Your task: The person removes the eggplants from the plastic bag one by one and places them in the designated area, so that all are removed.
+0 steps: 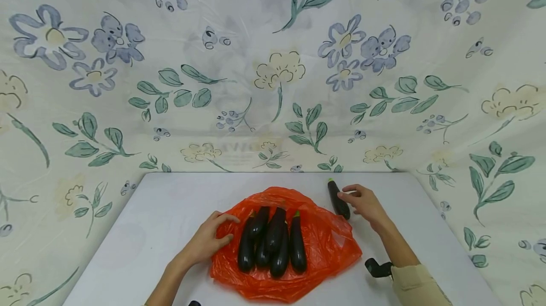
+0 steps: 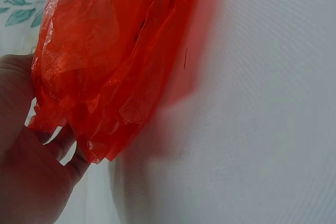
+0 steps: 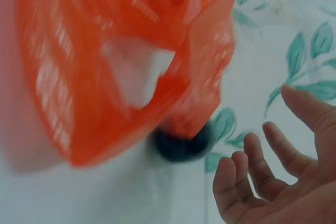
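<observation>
Several dark eggplants (image 1: 279, 249) lie side by side on a spread red plastic bag (image 1: 332, 268). My left hand (image 1: 210, 237) reaches over the bag's left edge, its thumb and fingers apart. In the left wrist view, the bag (image 2: 110, 61) hides the fingertips of that hand (image 2: 37, 171). One more eggplant (image 1: 334, 192) lies outside the bag at its upper right, green stem end pointing away. Beside it is my right hand (image 1: 362, 202), fingers loosely bent and holding nothing. In the right wrist view, this hand (image 3: 289, 177) is apart from the blurred dark end of an eggplant (image 3: 184, 148).
A white table (image 1: 170, 197) lies under everything. Floral cloth (image 1: 273, 107) rises behind the table and along its sides. A black wrist camera (image 1: 377, 268) sits by the right sleeve (image 1: 420, 284).
</observation>
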### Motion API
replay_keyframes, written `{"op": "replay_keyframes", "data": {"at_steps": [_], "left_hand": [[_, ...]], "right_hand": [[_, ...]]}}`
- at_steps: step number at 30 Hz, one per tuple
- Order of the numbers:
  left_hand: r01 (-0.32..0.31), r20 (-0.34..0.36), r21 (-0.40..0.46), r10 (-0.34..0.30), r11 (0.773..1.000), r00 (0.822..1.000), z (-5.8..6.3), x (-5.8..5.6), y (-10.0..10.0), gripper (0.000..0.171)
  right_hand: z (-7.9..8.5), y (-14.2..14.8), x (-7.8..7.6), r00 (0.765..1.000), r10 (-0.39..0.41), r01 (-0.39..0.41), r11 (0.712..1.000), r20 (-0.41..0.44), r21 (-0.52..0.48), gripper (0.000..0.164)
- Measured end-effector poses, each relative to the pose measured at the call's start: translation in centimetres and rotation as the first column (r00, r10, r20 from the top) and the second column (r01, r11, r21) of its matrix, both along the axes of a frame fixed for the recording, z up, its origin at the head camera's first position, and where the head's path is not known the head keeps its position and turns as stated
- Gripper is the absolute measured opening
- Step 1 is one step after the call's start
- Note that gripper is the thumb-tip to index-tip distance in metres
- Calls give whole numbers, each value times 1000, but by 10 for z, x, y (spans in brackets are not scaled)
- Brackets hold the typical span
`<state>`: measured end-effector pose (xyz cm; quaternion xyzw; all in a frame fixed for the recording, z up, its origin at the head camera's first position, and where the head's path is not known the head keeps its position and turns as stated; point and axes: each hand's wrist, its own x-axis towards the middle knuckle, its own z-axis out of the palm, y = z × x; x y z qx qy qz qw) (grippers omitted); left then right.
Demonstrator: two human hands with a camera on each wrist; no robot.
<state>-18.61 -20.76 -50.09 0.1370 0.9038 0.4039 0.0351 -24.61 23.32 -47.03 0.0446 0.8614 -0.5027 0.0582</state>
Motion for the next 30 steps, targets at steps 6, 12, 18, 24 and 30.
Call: {"op": "replay_keyframes", "data": {"at_steps": [6,12,18,24,30], "left_hand": [[2,0,3,-2,1000,1000,-1,0,1,35],[4,-3,4,-4,1000,1000,-1,-1,1,35],[3,-3,4,-3,1000,1000,-1,-1,1,36],[5,-2,4,-5,1000,1000,-1,0,2,35],[1,1,4,-1,1000,1000,-1,-1,2,36]], "right_hand": [[13,-16,7,999,41,-42,999,-31,-32,48],[23,-27,14,994,100,-102,993,-36,-67,45],[26,-34,19,989,143,-145,984,-25,-106,49],[24,-44,28,983,182,-182,976,-4,-118,46],[14,-56,35,969,244,-238,961,26,-142,46]]}}
